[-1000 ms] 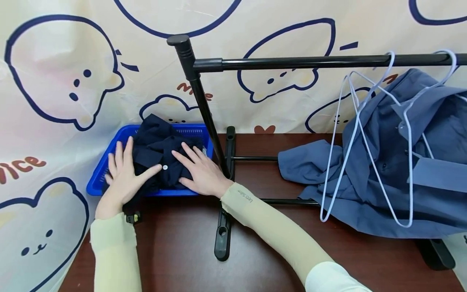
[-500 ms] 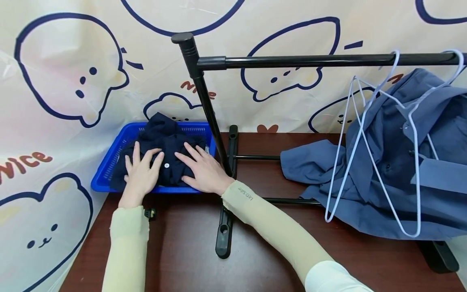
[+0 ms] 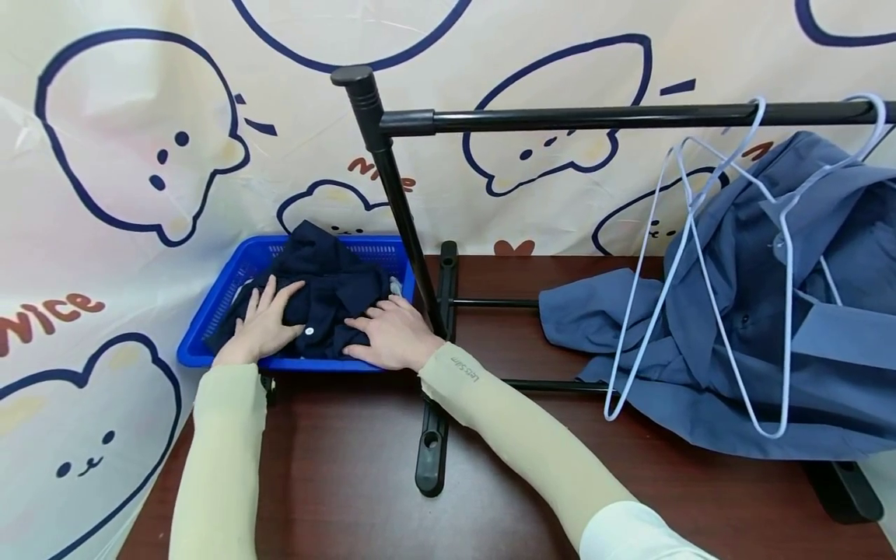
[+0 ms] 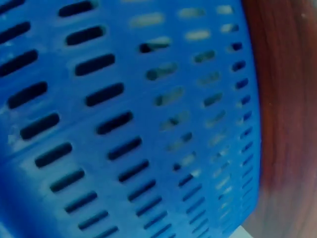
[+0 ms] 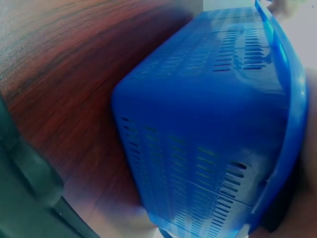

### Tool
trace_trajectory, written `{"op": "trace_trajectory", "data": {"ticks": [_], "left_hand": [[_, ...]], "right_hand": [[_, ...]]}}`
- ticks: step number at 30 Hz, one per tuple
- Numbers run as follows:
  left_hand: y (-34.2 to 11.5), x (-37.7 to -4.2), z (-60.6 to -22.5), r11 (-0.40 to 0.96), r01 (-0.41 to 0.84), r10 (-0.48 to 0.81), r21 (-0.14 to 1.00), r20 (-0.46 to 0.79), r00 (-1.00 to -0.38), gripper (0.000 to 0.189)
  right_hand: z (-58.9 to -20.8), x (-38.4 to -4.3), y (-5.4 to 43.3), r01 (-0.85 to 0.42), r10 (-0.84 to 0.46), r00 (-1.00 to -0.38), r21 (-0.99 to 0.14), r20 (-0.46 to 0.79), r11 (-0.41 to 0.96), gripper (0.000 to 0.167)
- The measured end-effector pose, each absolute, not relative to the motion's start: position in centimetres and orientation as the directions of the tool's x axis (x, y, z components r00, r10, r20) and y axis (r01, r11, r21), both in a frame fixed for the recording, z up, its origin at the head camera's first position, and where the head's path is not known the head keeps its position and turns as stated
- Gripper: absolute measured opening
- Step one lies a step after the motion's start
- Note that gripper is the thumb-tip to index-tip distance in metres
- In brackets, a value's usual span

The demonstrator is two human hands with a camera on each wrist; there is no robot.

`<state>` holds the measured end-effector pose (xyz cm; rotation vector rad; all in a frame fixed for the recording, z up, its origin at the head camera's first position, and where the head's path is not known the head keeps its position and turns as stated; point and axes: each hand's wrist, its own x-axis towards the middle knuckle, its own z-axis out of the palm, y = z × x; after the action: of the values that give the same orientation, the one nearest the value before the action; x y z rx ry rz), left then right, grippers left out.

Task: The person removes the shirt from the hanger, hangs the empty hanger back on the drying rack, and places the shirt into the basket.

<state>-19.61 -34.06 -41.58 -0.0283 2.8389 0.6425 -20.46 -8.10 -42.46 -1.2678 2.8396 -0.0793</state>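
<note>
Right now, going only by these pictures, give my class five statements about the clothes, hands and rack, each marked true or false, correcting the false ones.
1. The navy garment lies in the blue basket. True.
2. The left hand holds a hanger. False: it is on the navy garment.
3. Pale hangers hook over the black bar. True.
4. The right hand is on the blue-grey shirt. False: it is at the navy garment.
5. Both forearms are bare. False: pale sleeves cover them.

Looks bright and sharp in the head view, with pale glare on the patterned cloth [image 3: 294,140] and a soft sheen on the tabletop [image 3: 357,467]. Appears hazy in both wrist views of the basket [image 5: 183,94], washing out at the right one's upper right.
</note>
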Motion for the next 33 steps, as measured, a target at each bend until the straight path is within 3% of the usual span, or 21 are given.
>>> {"op": "trace_trajectory", "data": {"ticks": [4,8,17,33], "left_hand": [[-34.0,-20.8,-41.1,0.895,-0.169,-0.038,0.413,-0.308,-0.951,0.076],[-33.9,-20.9,-41.4,0.873,-0.224,-0.091,0.433,-0.307,-0.947,0.074],[-34.0,-19.6,-42.8,0.86,-0.168,-0.106,0.482,-0.153,-0.982,0.075],[-32.0,-19.4,-43.0,0.861,-0.131,-0.104,0.492,-0.081,-0.991,0.072]], "right_hand": [[-42.3,-20.4,-8.3,-0.742,-0.744,-0.668,-0.056,-0.012,0.668,0.06],[-42.4,-20.3,-8.4,-0.743,-0.744,-0.668,-0.082,0.013,0.665,0.057],[-43.4,-20.1,-8.4,-0.739,-0.732,-0.673,-0.115,0.106,0.664,0.055],[-43.3,-19.8,-6.4,-0.728,-0.723,-0.683,-0.175,0.104,0.663,0.056]]}}
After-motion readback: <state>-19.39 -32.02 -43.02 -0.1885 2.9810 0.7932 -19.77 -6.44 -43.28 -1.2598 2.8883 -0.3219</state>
